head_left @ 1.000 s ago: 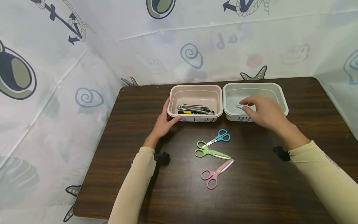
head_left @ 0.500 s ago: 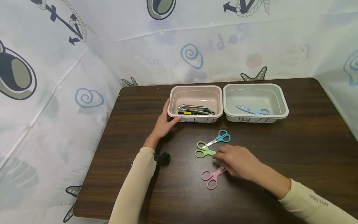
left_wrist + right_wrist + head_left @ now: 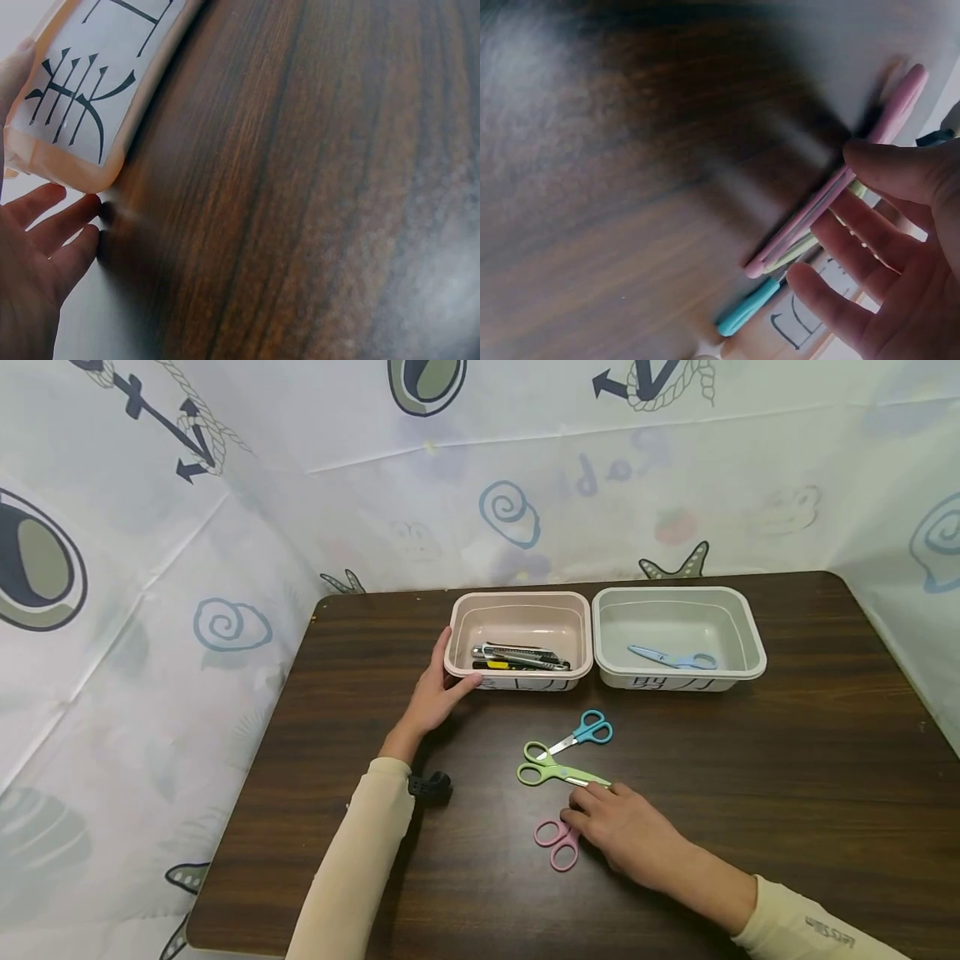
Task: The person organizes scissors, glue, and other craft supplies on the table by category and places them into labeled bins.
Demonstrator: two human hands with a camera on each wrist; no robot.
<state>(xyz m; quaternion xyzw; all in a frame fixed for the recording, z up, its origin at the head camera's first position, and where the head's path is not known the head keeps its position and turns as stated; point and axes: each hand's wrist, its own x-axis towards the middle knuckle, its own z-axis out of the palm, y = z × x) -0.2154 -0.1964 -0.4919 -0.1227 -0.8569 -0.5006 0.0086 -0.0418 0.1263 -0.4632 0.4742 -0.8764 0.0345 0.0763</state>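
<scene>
My left hand (image 3: 429, 700) rests at the left end of a pinkish-beige plastic box (image 3: 517, 600); its thumb touches the front rim and its fingers lie loosely along the side. In the left wrist view, black writing marks the box's white label (image 3: 79, 97). My right hand (image 3: 630, 837) is at the pink scissors (image 3: 570, 837), thumb on one side and fingers on the other, pinching the blade part, which the hand hides in the head view. Just beyond lie green scissors (image 3: 551, 770) and blue-handled scissors (image 3: 592, 732), with the green ones overlapping the blue pair's blades.
A grey-green box (image 3: 720, 597) stands right beside the pinkish one and holds light blue scissors (image 3: 675, 659). Several utility knives (image 3: 521, 657) lie in the pinkish box. Both stand at the back of the brown table (image 3: 825, 718), before a printed cloth.
My right hand has left the grey-green box, where the light blue scissors now lie, and has come forward to the pink scissors. My left hand stays at the pinkish box.
</scene>
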